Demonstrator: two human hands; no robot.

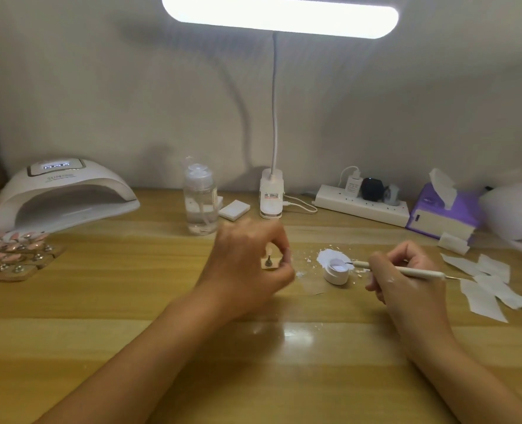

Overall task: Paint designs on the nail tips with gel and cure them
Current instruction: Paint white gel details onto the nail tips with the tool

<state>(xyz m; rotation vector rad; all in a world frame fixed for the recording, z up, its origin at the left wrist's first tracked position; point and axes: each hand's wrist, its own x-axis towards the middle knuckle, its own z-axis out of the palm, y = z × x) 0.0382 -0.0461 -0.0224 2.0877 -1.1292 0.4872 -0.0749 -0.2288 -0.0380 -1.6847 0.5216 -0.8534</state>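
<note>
Here the left hand (247, 266) pinches a small stand (268, 264) on the table (131, 289); the right hand (406, 280) grips a brush (423, 273), tip in the white pot (336, 274) nearby; pink tips (12, 250) lie far left.

Both bare forearms reach in from the lower edge over the desk (284, 377), angled toward each other. The left grip (250, 270), a bare hand seen from its back, curls fingers and thumb to pinch a small nail-tip stand (268, 263). The right grip (409, 278), knuckles up, holds a slim brush (421, 272) pen-fashion, its tip pointing left.
</note>
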